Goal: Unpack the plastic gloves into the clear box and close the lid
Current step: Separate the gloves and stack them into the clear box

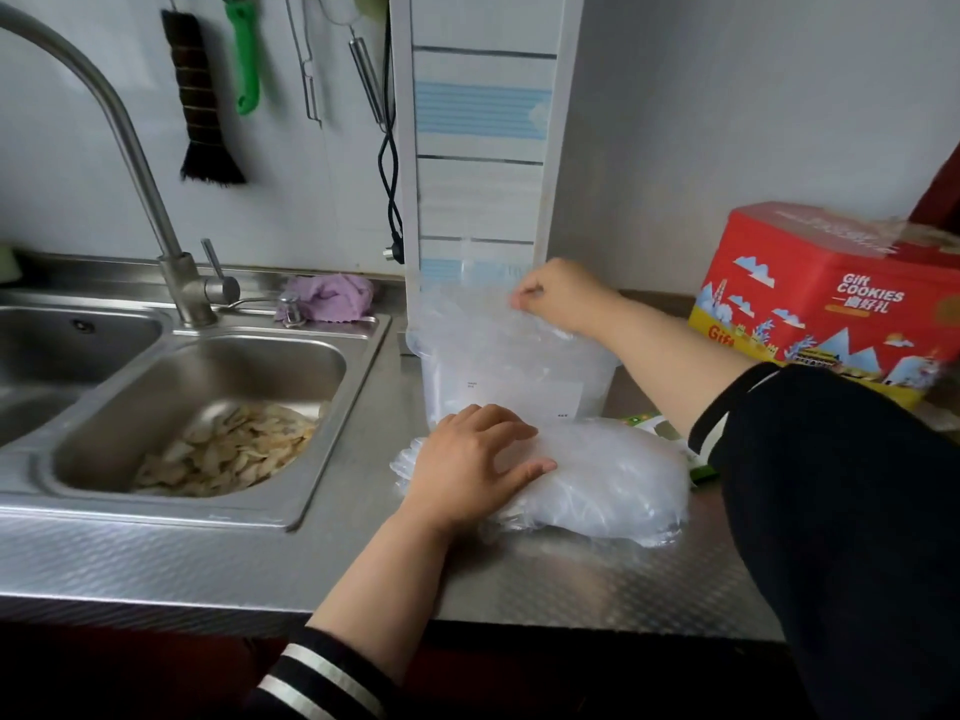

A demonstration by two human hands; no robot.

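- We see the left hand [475, 459] lying flat, fingers spread, pressing on a soft heap of thin clear plastic gloves [597, 480] that rests on the steel countertop [545, 579] near its front edge.
- Up behind it, the right hand [553, 293] reaches forward, thumb and fingers pinching the top edge of a translucent plastic bag [498, 366] that stands upright against the wall.
- That bag sits just behind the glove heap, touching or nearly touching it; we cannot tell which.
- A white label shows low on the bag's front.
- We cannot make out any clear box or lid for certain; the plastic is too blurred to separate.
- To the right, a red gift cookie tin [826, 298] stands against the wall, well apart from the gloves.
- A scrap of green and white packaging [670, 433] peeks out from behind the heap.
- Off to the left, the small steel sink basin [332, 366] holds pale peelings [228, 449].
- A purple cloth [332, 296] is bunched behind the basin, beside the curved steel tap [130, 142].
- On the wall hang a dark brush [200, 101] and a green-handled tool [244, 59].
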